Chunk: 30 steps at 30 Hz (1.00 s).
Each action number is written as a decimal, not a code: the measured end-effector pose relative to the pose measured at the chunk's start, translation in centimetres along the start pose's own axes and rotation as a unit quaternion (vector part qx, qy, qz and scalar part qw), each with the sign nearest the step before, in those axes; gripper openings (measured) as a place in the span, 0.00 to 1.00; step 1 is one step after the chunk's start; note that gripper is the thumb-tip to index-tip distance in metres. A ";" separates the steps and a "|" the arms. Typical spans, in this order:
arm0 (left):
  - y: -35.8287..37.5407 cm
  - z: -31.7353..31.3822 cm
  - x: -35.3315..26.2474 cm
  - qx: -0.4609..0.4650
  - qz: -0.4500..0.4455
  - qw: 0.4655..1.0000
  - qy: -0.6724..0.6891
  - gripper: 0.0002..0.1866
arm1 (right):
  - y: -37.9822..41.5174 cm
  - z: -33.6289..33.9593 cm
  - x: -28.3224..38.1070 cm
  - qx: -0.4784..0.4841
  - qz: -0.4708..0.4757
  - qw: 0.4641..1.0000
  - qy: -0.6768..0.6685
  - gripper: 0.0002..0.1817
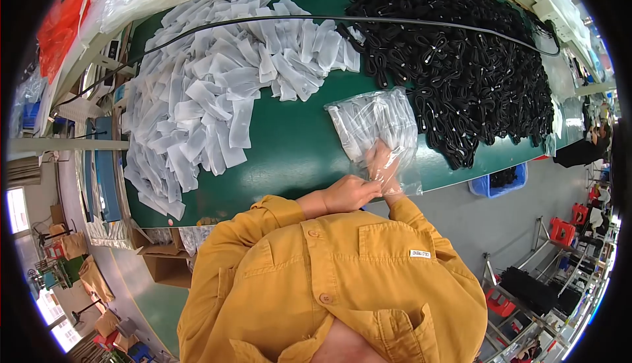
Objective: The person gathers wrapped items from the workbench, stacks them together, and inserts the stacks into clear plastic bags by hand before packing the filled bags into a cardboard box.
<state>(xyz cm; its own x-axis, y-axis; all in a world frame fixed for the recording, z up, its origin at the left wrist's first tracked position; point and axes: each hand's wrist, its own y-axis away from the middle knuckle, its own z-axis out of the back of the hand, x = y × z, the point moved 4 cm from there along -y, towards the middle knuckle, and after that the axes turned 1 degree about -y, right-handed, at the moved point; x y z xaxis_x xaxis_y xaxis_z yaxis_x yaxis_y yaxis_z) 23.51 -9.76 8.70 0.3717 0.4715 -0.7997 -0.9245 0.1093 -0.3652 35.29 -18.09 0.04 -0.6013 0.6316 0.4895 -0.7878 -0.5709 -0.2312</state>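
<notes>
Both hands grip a clear bag on the green table: left hand pinching its edge, right hand inside; heaps of white sleeves and black cables remain beyond it.

Bright, even overhead light fills a fisheye frame ringed by black corners; straight lines bow hard toward the edges. The green counter shows only soft, faint shadows, while a clear plastic bag catches pale glare. The centre is sharp; the rim smears and softens, and a window at far left blows out to white
</notes>
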 end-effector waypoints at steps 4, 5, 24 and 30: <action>0.2 -0.2 0.3 0.008 0.014 1.000 -0.017 0.05 | 1.5 -1.0 -0.6 0.140 0.026 0.989 -0.037 0.07; 0.3 -0.6 0.5 0.026 0.020 0.999 0.005 0.05 | 1.9 -2.6 -0.6 0.165 0.065 0.983 -0.042 0.06; 1.5 1.4 1.7 0.078 0.184 0.977 0.071 0.16 | -1.3 -5.2 -0.3 0.274 0.048 0.914 -0.295 0.15; 11.6 16.4 9.5 -0.288 0.377 0.751 -0.459 0.25 | -1.1 -2.6 -4.1 0.456 -0.088 0.839 -0.282 0.16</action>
<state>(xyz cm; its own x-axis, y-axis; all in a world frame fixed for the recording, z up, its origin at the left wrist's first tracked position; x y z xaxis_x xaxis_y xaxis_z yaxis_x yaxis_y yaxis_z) 14.98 10.37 4.69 -0.6995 0.6420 -0.3139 -0.5535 -0.7645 -0.3304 38.31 -18.72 -3.90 -0.1241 0.5460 0.8285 -0.2736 -0.8215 0.5004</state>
